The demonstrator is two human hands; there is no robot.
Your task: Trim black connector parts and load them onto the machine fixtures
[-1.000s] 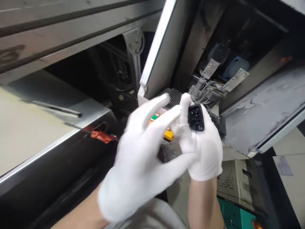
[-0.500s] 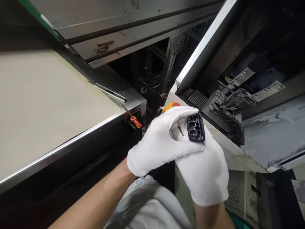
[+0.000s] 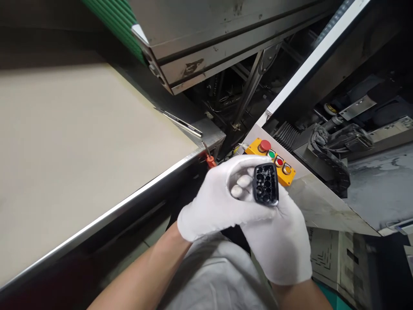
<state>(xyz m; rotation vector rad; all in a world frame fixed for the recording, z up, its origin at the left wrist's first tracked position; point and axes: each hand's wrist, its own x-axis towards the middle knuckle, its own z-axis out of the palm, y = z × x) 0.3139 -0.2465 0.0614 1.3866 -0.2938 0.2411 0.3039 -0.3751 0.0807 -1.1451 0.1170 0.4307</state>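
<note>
A small black part [image 3: 266,184] with rounded corners shows several round cavities on its upward face. My left hand [image 3: 222,198], in a white glove, grips its left side with thumb and fingers curled around it. Behind and to the right of the part is my right hand [image 3: 280,237], also gloved in white, closed against it; some of its fingertips show inside the curve of my left hand.
A yellow control box [image 3: 287,171] with coloured buttons sits just beyond my hands. On the left stands a beige-topped table [image 3: 80,150] with a metal edge, a thin pen-like tool [image 3: 183,122] and an orange-handled tool [image 3: 211,161] at its corner. Machinery [image 3: 335,142] fills the right.
The view has shifted, so the table and machinery appear further right. More of the control box shows. The black part is turned slightly more upright, and fingertips now show between my hands.
</note>
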